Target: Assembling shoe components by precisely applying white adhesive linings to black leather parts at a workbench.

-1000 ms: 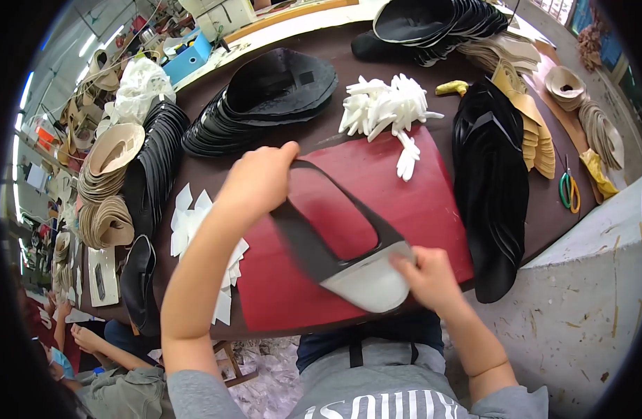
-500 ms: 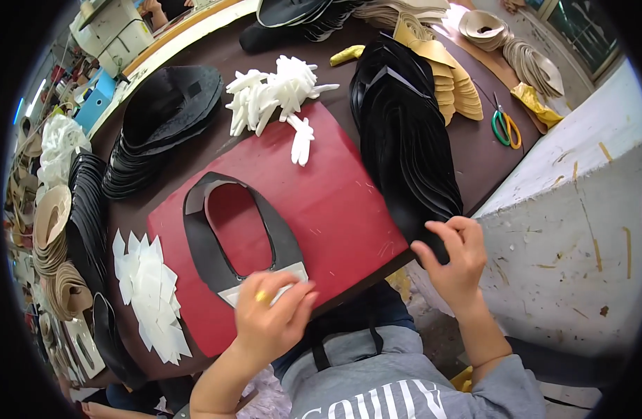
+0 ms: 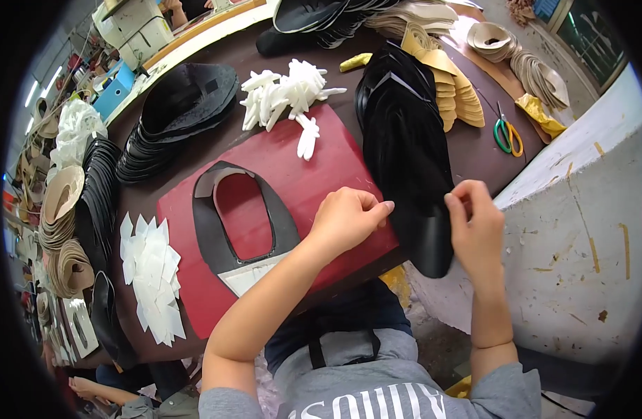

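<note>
A dark grey ring-shaped shoe upper (image 3: 285,220) lies flat on a red board (image 3: 321,160), with a pale patch (image 3: 248,278) along its near end. To the right is a stack of black shoe uppers (image 3: 398,119). Its near end, a black shoe upper (image 3: 427,244), hangs over the table edge. My left hand (image 3: 345,220) is closed, thumb and fingers pinching at that upper's left edge. At its right edge my right hand (image 3: 476,227) pinches with thumb and fingertips. The exact contact is partly hidden by my fingers.
White strips (image 3: 289,94) are heaped beyond the board; white cut patches (image 3: 152,276) lie at its left. Black curved pieces (image 3: 174,112) stand farther left. Scissors (image 3: 506,133) lie at right beside yellow pieces (image 3: 460,91). A white block (image 3: 558,223) borders the table. Another person's arm (image 3: 101,391) shows lower left.
My left hand has left the pale patch on the grey upper and moved right to the black stack. My right hand has risen slightly and closed at the black upper's edge.
</note>
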A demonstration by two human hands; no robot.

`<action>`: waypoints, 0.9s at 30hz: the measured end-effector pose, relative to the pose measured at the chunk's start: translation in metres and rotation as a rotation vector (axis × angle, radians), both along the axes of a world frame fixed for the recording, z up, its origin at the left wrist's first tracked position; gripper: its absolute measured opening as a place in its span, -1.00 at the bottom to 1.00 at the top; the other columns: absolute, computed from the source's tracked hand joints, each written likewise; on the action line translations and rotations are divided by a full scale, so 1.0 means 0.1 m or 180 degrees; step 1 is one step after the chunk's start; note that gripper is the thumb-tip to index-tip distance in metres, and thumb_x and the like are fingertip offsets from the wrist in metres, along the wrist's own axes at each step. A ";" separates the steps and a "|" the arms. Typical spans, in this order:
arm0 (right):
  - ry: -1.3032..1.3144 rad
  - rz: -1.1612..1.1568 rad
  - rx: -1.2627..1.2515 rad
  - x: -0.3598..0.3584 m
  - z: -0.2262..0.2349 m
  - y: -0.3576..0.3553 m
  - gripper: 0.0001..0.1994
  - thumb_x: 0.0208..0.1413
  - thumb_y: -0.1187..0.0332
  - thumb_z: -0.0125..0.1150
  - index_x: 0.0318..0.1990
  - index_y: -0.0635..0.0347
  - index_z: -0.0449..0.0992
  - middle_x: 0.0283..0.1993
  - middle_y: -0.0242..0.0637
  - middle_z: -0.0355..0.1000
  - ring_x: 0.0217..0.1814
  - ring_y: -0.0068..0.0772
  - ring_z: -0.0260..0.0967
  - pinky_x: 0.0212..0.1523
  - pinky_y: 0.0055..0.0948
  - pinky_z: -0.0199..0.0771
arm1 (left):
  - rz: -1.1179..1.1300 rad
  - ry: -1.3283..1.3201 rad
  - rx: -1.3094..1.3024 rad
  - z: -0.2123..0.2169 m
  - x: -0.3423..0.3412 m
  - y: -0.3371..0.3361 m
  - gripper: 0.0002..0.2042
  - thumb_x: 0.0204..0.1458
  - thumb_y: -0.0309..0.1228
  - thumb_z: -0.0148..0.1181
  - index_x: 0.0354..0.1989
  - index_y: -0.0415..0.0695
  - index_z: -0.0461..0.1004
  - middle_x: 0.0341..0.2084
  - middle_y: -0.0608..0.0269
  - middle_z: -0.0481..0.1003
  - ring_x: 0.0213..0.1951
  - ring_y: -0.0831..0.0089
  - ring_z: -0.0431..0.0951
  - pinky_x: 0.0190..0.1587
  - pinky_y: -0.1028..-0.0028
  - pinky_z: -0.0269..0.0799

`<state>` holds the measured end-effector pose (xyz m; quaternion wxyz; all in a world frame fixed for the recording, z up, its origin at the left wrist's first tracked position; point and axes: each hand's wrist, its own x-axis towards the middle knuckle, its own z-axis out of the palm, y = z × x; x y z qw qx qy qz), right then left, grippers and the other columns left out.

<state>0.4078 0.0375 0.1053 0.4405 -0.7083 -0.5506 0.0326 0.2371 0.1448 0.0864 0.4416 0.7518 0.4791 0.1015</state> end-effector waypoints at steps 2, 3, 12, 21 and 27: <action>0.0103 0.0010 -0.0056 -0.05 0.32 -0.01 -0.93 0.07 0.55 0.10 -0.36 0.16 0.36 -0.52 -0.47 0.22 -0.55 -0.59 0.08 -0.48 -0.58 0.12 | -0.0012 -0.0194 -0.1082 0.25 -0.08 -0.01 -0.44 0.11 0.07 -0.01 -0.57 -0.27 0.54 -0.63 0.10 0.52 -0.55 0.26 0.55 -0.45 0.49 0.43; 0.0207 -0.0013 -0.0092 -0.07 0.50 -0.01 -0.94 0.09 0.55 0.07 -0.35 0.17 0.35 -0.55 -0.50 0.19 -0.58 -0.64 0.03 -0.51 -0.63 0.07 | -0.0049 -0.0295 -0.1618 0.31 -0.10 -0.01 -0.41 0.11 0.10 -0.03 -0.54 -0.28 0.54 -0.61 0.09 0.53 -0.55 0.28 0.56 -0.45 0.51 0.44; 0.0374 0.1306 -0.0042 -0.67 1.30 1.18 -0.85 0.12 0.30 0.14 -0.28 0.19 0.44 -0.51 -0.54 0.26 -0.53 -0.75 0.06 -0.49 -0.71 0.06 | -0.0144 -0.1922 -0.3164 0.25 -1.03 0.16 -0.23 0.06 0.29 -0.16 -0.28 -0.37 0.47 -0.47 -0.04 0.54 -0.47 0.20 0.61 -0.37 0.50 0.52; -0.0016 0.1209 0.0806 -1.97 0.73 1.48 -0.88 0.16 0.41 0.04 -0.33 0.27 0.45 -0.48 -0.37 0.41 -0.57 -0.56 0.20 -0.52 -0.60 0.24 | 0.1882 -0.3700 -0.0510 0.35 -2.36 0.24 -0.65 0.16 -0.25 0.04 -0.17 -0.40 0.41 -0.37 0.04 0.53 -0.38 0.30 0.61 -0.27 0.45 0.57; 0.2223 0.1674 -0.1299 -2.18 -0.32 0.72 -0.72 -0.01 0.54 0.26 -0.12 0.28 0.39 -0.40 -0.33 0.46 -0.48 -0.67 0.32 -0.43 -0.79 0.30 | 0.2151 -0.1995 -0.0642 -0.31 -2.69 -0.44 -0.74 0.07 -0.43 0.17 -0.12 -0.29 0.40 -0.40 0.12 0.53 -0.51 0.50 0.51 -0.50 0.63 0.47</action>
